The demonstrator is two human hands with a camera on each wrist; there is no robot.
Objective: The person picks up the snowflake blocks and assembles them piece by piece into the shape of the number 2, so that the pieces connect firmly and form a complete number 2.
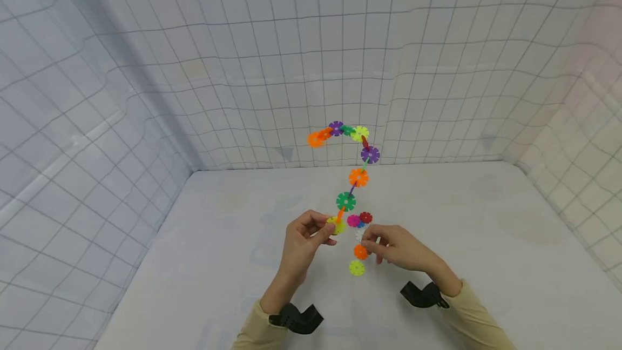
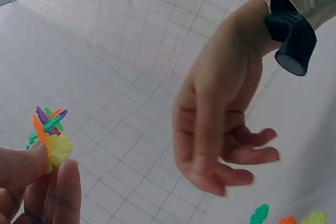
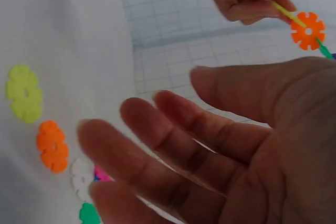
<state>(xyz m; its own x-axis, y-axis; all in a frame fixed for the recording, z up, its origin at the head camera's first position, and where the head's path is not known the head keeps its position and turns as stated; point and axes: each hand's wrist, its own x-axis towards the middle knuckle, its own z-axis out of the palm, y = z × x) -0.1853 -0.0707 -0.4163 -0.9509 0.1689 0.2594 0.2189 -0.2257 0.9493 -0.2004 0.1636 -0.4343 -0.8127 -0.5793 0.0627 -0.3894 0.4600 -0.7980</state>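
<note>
My left hand (image 1: 302, 244) pinches a yellow notched plastic disc (image 1: 335, 225) between thumb and fingers. This disc forms the near end of a chain of interlocking flower-shaped discs. From it the chain runs up past a green disc (image 1: 346, 202) and an orange disc (image 1: 358, 177), then bends left to an orange disc (image 1: 315, 140) at its far end. My right hand (image 1: 400, 247) holds nothing, its fingers loosely bent over the loose discs. Beside its fingertips lie a white disc (image 3: 82, 179) and an orange disc (image 1: 360, 251).
On the white tabletop (image 1: 218, 263) other loose discs lie in a rough line: yellow (image 1: 357, 268), pink (image 1: 353, 221), red (image 1: 366, 217), and a green one (image 3: 89, 213) in the right wrist view. White grid-patterned sheeting (image 1: 272, 69) walls the back and sides.
</note>
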